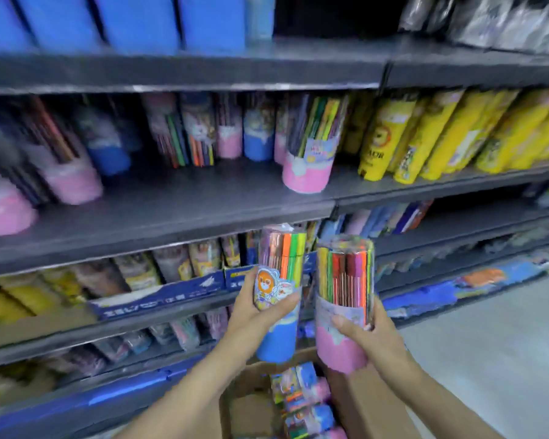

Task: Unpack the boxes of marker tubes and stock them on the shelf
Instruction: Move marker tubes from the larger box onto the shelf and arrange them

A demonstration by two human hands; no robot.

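My left hand [260,307] grips an upright marker tube with a blue base [278,340] and a cartoon label. Beside it, my right hand [366,335] grips a marker tube with a pink base [339,350]. Both tubes are held in front of the shelves, above an open cardboard box [251,410] that holds several more marker tubes [308,403]. On the middle shelf [178,201] stand several pink-based and blue-based tubes; one pink-based tube [308,172] stands near the shelf's front edge.
Yellow tubes [431,137] lean on the shelf to the right. Blue packs [133,20] fill the top shelf. Lower shelves hold boxed stationery behind a blue display carton [159,299]. Grey floor [495,353] lies to the right.
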